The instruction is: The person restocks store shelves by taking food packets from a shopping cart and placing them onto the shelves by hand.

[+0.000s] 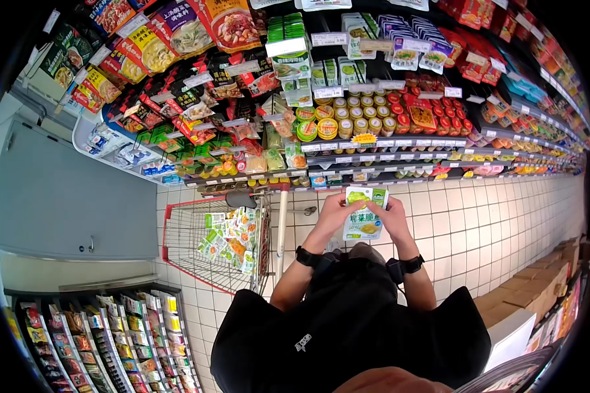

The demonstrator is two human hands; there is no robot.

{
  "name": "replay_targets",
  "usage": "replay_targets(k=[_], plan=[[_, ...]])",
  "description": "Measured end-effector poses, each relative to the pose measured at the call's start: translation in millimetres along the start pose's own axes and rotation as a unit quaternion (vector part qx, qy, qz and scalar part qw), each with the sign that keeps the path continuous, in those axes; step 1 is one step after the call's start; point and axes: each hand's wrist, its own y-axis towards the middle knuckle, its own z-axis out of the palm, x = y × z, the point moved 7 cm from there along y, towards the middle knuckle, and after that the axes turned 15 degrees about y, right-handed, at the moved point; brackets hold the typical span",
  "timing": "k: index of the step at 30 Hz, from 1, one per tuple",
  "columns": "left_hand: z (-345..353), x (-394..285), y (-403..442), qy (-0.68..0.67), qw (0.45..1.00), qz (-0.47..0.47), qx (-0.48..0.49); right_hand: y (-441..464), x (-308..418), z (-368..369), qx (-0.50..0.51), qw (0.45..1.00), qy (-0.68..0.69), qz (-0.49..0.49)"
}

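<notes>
A green and white food packet (364, 226) with printed lettering is held upright in front of my body. My left hand (337, 213) grips its left edge, thumb across the front. At the right edge, my right hand (393, 216) has hold of the same packet, its thumb nearly meeting the other one. Fingers behind the packet are hidden. To my left stands a wire shopping cart (183, 219) with a red-trimmed rim. Several green, white and orange packets (229, 239) lie loose inside it.
Ahead, a long stocked shelf (387, 141) carries jars (357, 118), hanging green packets (292, 49) and seasoning pouches (233, 19). A grey door (72, 190) is at far left. Another product rack (105, 340) stands lower left. Cardboard boxes (524, 285) line the right side.
</notes>
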Motion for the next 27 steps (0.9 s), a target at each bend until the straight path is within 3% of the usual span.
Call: replay_targets(k=[14, 18, 23, 27], plan=[[-54, 6, 103, 0.019, 0.995, -0.026, -0.096, 139, 1, 2, 0.051, 0.997, -0.064, 0.01], [-70, -5, 142, 0.008, 0.992, -0.041, -0.119, 191, 12, -1, 0.077, 0.997, 0.002, 0.024], [-93, -7, 195, -0.025, 0.986, -0.028, -0.163, 252, 9, -13, 0.092, 0.995, -0.009, 0.037], [-114, 25, 219, -0.013, 0.972, -0.081, -0.219, 297, -5, -21, 0.097, 0.995, -0.015, 0.036]])
